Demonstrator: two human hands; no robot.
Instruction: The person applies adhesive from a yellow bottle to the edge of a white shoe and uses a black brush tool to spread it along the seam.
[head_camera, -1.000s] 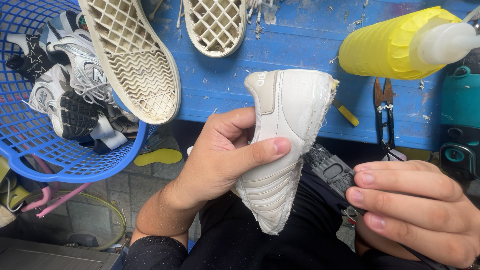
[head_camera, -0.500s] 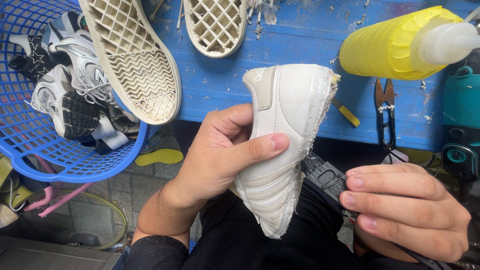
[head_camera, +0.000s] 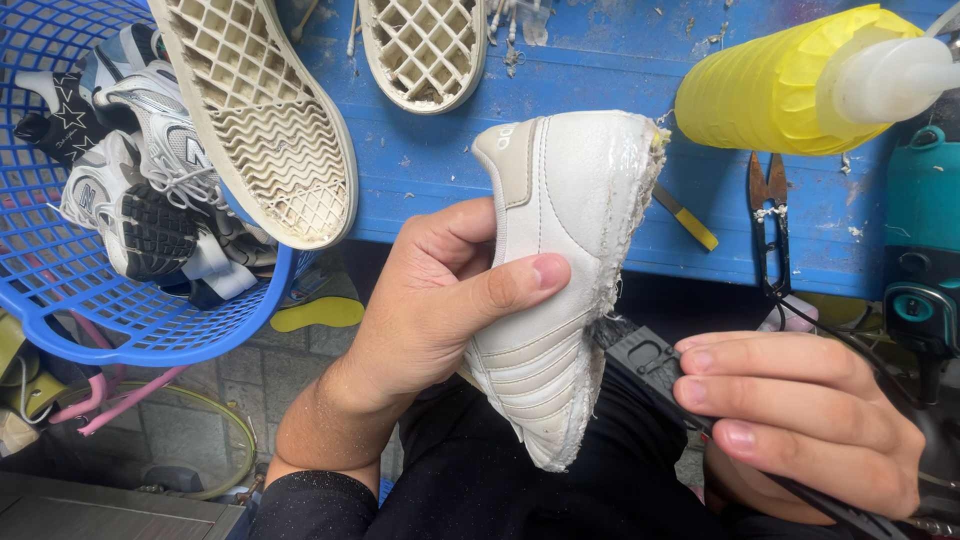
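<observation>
Left hand (head_camera: 440, 300) curled in a grip, thumb extended; right hand (head_camera: 800, 420) closed, fingers wrapped.

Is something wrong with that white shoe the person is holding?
Yes. The white leather shoe in the left hand has no sole: its bottom edge is ragged, with frayed threads and dried glue. Two loose cream rubber soles lie upside down on the blue wooden bench. The right hand holds a black tool.

Shoe (head_camera: 560, 290) between basket (head_camera: 60, 300) and bottle (head_camera: 770, 85)

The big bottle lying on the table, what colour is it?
The bottle is bright yellow with a whitish cap, seen best in the head view.
</observation>
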